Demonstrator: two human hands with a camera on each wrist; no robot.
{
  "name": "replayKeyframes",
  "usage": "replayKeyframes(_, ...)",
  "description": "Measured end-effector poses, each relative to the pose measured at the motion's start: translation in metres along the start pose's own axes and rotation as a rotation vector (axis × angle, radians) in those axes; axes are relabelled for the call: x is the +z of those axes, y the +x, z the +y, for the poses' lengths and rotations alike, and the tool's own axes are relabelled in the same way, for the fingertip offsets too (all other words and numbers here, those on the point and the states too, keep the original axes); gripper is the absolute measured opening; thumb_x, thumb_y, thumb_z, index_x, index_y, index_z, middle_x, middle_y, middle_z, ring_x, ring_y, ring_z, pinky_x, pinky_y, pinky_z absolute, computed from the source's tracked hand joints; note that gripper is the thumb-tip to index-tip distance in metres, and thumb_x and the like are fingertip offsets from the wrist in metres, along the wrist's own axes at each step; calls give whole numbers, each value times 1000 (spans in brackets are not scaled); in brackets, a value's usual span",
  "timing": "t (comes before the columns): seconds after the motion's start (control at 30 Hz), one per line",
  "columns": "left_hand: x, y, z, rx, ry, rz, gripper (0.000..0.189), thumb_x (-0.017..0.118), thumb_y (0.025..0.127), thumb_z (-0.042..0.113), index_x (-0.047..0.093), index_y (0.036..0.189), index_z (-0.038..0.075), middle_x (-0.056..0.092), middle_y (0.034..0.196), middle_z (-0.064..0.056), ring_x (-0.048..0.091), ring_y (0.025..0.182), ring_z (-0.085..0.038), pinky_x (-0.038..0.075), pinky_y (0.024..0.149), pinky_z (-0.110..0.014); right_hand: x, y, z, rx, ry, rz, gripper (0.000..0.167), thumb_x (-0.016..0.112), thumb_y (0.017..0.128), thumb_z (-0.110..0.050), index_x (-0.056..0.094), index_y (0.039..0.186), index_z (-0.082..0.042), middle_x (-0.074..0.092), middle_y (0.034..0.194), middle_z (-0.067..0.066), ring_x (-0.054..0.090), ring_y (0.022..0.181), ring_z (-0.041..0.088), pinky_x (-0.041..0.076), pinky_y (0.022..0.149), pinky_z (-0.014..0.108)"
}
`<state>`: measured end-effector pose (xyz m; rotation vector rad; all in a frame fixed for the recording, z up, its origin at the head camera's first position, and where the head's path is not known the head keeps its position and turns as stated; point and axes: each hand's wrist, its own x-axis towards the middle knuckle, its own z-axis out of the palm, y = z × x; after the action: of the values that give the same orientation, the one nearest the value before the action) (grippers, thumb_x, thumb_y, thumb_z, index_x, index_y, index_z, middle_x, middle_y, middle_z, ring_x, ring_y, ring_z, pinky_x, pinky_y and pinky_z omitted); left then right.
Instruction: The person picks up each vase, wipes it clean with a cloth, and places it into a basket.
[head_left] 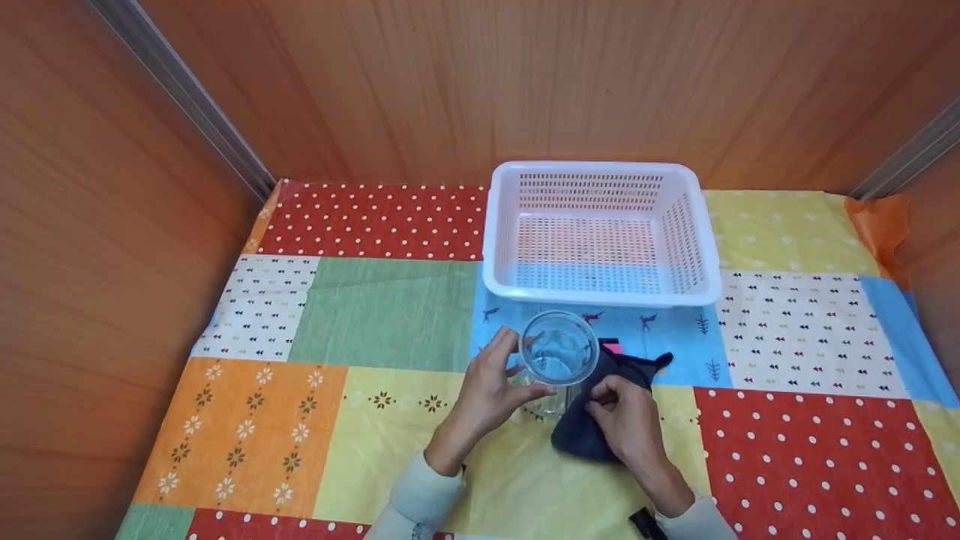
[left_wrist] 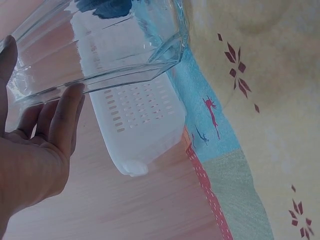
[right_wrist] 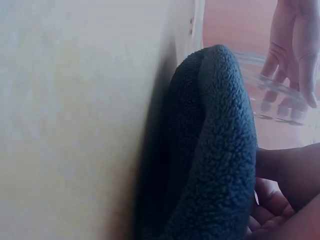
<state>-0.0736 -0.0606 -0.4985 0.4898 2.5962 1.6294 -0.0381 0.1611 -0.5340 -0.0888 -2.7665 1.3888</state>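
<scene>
A clear glass (head_left: pixel 559 351), seen from above with its round rim facing up, stands over the cloth-covered table. My left hand (head_left: pixel 487 386) grips its left side, thumb in front and fingers behind; in the left wrist view the fingertips press the faceted glass wall (left_wrist: pixel 125 75). On the glass's right lies a dark grey-blue fluffy cloth (head_left: pixel 583 429), pinched between thumb and fingers of my right hand (head_left: pixel 631 426). The cloth (right_wrist: pixel 220 135) fills the middle of the right wrist view, partly hiding the right hand's fingers (right_wrist: pixel 272 200). Its edge touches or nearly touches the glass.
Behind the glass stands a white perforated plastic basket (head_left: pixel 600 298) with nothing in it. A patchwork tablecloth (head_left: pixel 390 315) covers the table. Wooden panels (head_left: pixel 450 90) enclose the back and both sides. A small pink-and-black piece (head_left: pixel 612 346) shows beside the cloth.
</scene>
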Motion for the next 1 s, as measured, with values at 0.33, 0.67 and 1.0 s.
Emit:
replayKeyframes(0.33,0,0,0,0,-5,-1,69,94,80,16,58,139,15,62,127,-5,65,119,-24,63,90,-52,-8,-2,-17,-18,142,59,18,80,83,12,71,85,-4,75,88,11,73,78,16,58,72,17)
replayKeyframes(0.67,0,0,-2,38,37,16,66,96,78,16,60,132,10,62,124,-9,66,117,-25,65,87,-46,-15,-6,-38,-115,301,163,16,81,83,12,75,89,-1,74,90,12,73,76,11,58,73,13)
replayKeyframes(1.0,0,0,1,16,33,6,66,94,82,19,58,137,11,62,128,-3,66,119,-24,64,90,-43,-9,-12,-49,-45,527,249,12,77,84,18,73,92,10,71,87,12,73,81,7,61,79,18)
